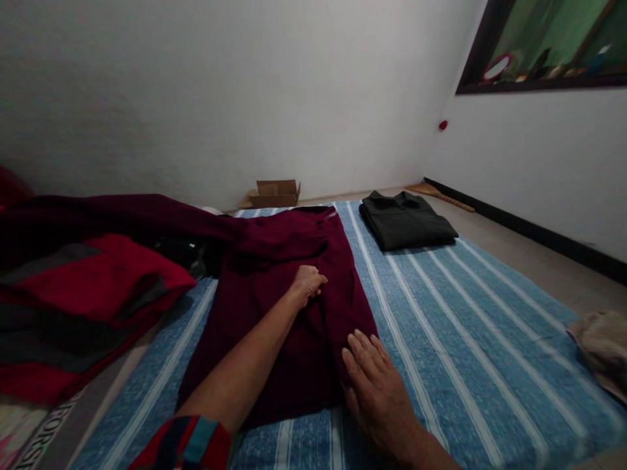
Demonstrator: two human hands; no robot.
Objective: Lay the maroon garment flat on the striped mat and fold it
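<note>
A maroon long-sleeved top (274, 365) lies spread over the striped blue bed cover, its right side folded inward and one sleeve (161, 212) stretched out to the left. My left hand (308, 284) is closed in a pinch on the folded-over fabric near the middle of the top. Lower down, my right hand (375, 382) rests with fingers extended on the top's right edge, near its hem. The thumb of that hand is mostly hidden.
A folded dark shirt (406, 222) sits on the bed cover (470, 326) at the back right. Red and grey clothing (98, 307) is heaped on the left. A cardboard box (275, 194) stands by the wall, and a beige fabric bundle (602, 349) lies at the right edge.
</note>
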